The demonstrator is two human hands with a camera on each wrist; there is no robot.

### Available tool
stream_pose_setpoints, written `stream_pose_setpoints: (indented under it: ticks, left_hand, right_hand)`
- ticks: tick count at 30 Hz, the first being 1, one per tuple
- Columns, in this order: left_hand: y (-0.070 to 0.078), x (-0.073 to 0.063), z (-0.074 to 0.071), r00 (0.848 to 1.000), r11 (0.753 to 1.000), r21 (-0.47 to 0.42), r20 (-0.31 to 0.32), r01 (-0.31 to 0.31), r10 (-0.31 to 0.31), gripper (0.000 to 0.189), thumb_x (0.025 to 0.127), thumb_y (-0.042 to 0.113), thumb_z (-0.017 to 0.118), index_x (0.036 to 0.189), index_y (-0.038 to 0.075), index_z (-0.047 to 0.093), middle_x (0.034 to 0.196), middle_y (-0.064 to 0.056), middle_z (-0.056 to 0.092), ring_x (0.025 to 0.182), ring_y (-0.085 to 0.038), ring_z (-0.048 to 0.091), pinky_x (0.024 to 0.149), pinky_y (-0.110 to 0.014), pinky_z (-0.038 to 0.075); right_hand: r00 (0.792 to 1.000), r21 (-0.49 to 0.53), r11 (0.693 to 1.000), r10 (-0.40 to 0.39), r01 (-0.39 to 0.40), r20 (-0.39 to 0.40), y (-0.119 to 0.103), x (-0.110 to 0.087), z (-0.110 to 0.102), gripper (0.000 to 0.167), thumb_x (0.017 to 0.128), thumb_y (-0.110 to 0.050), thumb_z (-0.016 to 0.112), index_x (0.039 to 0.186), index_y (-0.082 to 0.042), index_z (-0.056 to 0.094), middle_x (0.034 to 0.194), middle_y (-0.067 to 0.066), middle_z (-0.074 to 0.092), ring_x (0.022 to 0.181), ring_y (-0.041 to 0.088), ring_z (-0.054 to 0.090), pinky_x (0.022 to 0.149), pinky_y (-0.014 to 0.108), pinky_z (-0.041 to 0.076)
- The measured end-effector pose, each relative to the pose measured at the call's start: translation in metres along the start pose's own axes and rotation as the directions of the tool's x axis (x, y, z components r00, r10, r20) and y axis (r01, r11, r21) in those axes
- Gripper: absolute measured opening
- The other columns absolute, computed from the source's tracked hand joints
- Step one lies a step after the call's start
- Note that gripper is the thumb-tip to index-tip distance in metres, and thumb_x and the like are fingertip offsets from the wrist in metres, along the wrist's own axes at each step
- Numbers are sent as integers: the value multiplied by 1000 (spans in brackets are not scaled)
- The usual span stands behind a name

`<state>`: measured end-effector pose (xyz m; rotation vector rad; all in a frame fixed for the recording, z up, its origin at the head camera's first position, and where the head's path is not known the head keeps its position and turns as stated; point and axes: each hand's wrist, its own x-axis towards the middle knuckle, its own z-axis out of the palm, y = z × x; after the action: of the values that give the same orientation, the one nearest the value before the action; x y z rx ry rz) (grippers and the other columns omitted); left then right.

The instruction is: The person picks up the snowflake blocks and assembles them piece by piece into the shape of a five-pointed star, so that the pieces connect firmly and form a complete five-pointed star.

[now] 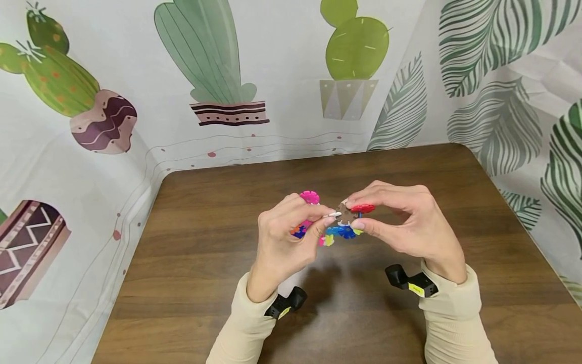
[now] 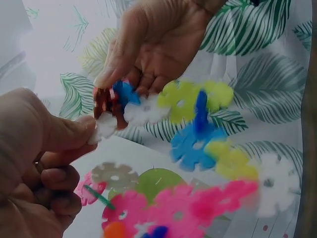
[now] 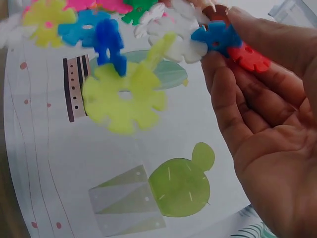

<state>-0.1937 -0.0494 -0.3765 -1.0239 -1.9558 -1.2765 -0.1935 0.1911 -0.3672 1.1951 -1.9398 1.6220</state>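
My left hand (image 1: 288, 232) pinches a small white snowflake disc (image 2: 105, 128) between thumb and forefinger. Opposite it, my right hand (image 1: 404, 217) grips a brown snowflake disc (image 1: 345, 215), with its thumb near the disc's edge. The white disc meets the brown one between the hands. A red disc (image 3: 250, 58) and a blue disc (image 3: 217, 37) sit by the right fingers. From there a chain of slotted discs hangs between the hands: a lime-yellow disc (image 3: 124, 96), a blue disc (image 2: 195, 146), a white disc (image 2: 277, 183) and pink discs (image 2: 176, 210). Part of the chain is hidden behind the left hand in the head view.
Beneath the hands lies a brown wooden table (image 1: 204, 253). A white cloth (image 1: 291, 76) printed with cacti and leaves hangs behind and beside it. Black wrist cameras are strapped over both cream sleeves (image 1: 454, 318).
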Motion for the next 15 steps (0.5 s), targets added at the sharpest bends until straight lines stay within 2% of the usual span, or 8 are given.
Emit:
stream_pose_setpoints:
  ticks: [4, 9, 12, 15]
  left_hand:
    - [0, 1, -1, 1000, 1000, 18, -17, -19, 19, 7, 89, 4, 85, 93, 9, 82, 74, 2, 71, 71, -11, 57, 65, -22, 46]
    - [0, 3, -4, 1000, 998, 60, 7, -27, 27, 7, 90, 7, 86, 95, 9, 82, 75, 3, 69, 74, -15, 57, 69, -25, 46]
    - [1, 3, -7, 999, 995, 97, 33, -24, 21, 11, 90, 11, 87, 100, 11, 83, 83, 4, 74, 80, -14, 57, 73, -25, 47]
    - [0, 5, -13, 1000, 996, 91, 8, -16, 16, 17, 91, 14, 87, 107, 12, 82, 96, 0, 78, 91, -16, 61, 77, -25, 50]
  right_hand:
    - [1000, 5, 1000, 12, -12, -6, 0, 2, 3, 46, 70, 24, 83, 112, 5, 79, 108, 12, 82, 97, 15, 76, 85, 22, 60]
    - [999, 18, 999, 50, -50, -15, 1, 2, 3, 47, 71, 26, 83, 113, 5, 79, 109, 12, 82, 98, 15, 77, 85, 22, 61]
    - [997, 66, 995, 77, -75, -23, 1, 1, 2, 46, 71, 27, 81, 113, 7, 78, 109, 12, 82, 99, 17, 77, 87, 24, 62]
    - [996, 131, 989, 78, -72, -38, 1, 2, 2, 46, 72, 29, 79, 112, 9, 77, 109, 14, 81, 100, 20, 77, 88, 25, 63]
